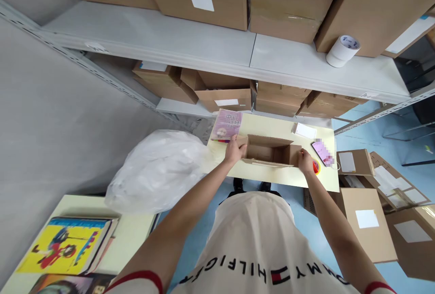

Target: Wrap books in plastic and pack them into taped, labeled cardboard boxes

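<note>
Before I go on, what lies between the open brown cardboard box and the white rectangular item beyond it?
Only a narrow, bare strip of pale yellow tabletop separates the cardboard box from the white rectangular item, as the head view shows.

hilfiger on shirt, 中国 on pink booklet

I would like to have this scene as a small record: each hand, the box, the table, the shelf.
Left hand: holds left end of cardboard box
Right hand: holds its right end
Box state: open at the top
Table: purple booklet, phone, red-and-yellow item beside right hand
Shelf: cartons, white tape
</note>
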The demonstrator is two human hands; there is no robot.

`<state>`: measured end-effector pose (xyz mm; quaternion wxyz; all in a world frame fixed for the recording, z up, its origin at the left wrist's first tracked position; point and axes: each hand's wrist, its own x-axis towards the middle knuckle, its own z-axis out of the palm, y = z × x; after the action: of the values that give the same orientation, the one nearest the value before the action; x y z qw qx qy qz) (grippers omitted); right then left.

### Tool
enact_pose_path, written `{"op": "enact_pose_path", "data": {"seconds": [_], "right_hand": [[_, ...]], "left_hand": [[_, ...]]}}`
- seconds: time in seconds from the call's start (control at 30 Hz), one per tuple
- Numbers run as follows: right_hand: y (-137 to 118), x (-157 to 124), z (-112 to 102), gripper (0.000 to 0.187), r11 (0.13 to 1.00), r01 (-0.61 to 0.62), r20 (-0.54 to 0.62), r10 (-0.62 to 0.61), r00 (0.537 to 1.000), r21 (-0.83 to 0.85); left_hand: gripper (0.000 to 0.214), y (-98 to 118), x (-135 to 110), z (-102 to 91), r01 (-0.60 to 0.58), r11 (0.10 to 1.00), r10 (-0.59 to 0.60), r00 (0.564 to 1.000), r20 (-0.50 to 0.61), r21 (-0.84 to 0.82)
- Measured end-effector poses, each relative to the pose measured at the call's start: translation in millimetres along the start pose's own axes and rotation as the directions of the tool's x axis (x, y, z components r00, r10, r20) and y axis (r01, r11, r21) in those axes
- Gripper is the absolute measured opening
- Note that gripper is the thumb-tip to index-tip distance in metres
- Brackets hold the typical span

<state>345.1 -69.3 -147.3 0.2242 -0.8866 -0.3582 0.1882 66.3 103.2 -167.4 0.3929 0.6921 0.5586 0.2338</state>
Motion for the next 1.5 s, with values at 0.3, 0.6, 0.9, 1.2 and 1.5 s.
{"op": "enact_pose_path", "data": {"seconds": [0.3,0.6,0.9,1.2,1.5], "right_hand": [[-18.7,-18.6,-14.8,0.033,0.909,0.345,0.376,-0.242,0.894,-0.233],[1.2,-27.4,12.7,0.126,0.871,0.420,0.473,-0.267,0.839,-0.254],[-1.7,25.1,-3.5,0.143,0.775,0.583,0.522,-0.402,0.752,-0.243],[13.1,50.9,15.9,0.147,0.889,0.456,0.542,-0.369,0.755,-0.030],[-9.4,-13.8,12.9,0.103,0.829,0.421,0.355,-0.293,0.888,-0.369]], "left_hand": [[0.056,33.3,-22.3,-27.7,-0.247,0.759,-0.045,0.903,0.427,0.603],[0.151,9.7,-51.4,5.6,-0.158,0.847,-0.167,0.828,0.536,0.508],[0.145,0.9,-30.0,15.5,-0.158,0.893,-0.089,0.856,0.509,0.421],[0.134,-16.3,-21.8,27.1,-0.128,0.962,0.003,0.886,0.464,0.240],[0.130,-43.4,-24.4,31.8,-0.111,0.994,0.090,0.904,0.419,0.026]]}}
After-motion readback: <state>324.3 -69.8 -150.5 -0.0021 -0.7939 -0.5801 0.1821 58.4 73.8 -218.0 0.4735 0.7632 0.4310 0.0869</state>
